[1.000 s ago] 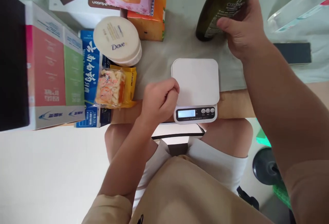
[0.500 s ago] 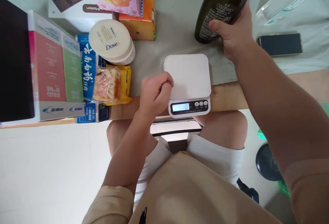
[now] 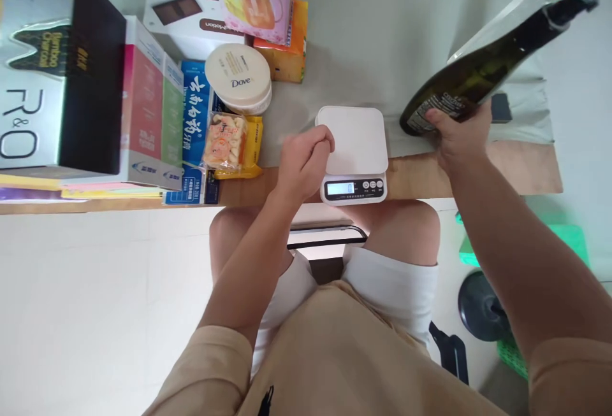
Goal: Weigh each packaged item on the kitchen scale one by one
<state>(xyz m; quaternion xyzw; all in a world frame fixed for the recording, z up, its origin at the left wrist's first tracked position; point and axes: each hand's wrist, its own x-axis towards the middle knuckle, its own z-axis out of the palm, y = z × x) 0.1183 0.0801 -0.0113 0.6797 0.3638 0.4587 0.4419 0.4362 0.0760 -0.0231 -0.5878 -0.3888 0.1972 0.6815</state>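
My right hand (image 3: 463, 136) is wrapped round the lower part of a dark green glass bottle (image 3: 478, 81), which leans with its neck to the upper right. The bottle is right of a white kitchen scale (image 3: 354, 139) and apart from it. The scale's display is lit, and its plate bears nothing. My left hand (image 3: 306, 158) is closed in a loose fist at the left edge of the scale, over the plate's rim. I see nothing in its fingers.
Left of the scale stand a Dove tub (image 3: 239, 75), a wrapped snack (image 3: 224, 142), a blue toothpaste box (image 3: 196, 110), an orange box (image 3: 291, 53) and a black and silver box (image 3: 90, 72). Behind the bottle, a dark phone (image 3: 501, 108) is partly hidden. The table's wooden edge (image 3: 516, 164) runs nearest me.
My right hand has carried the bottle right and nearer the table's front edge, and its neck now shows. The view has shifted left. My left fist stays by the scale.
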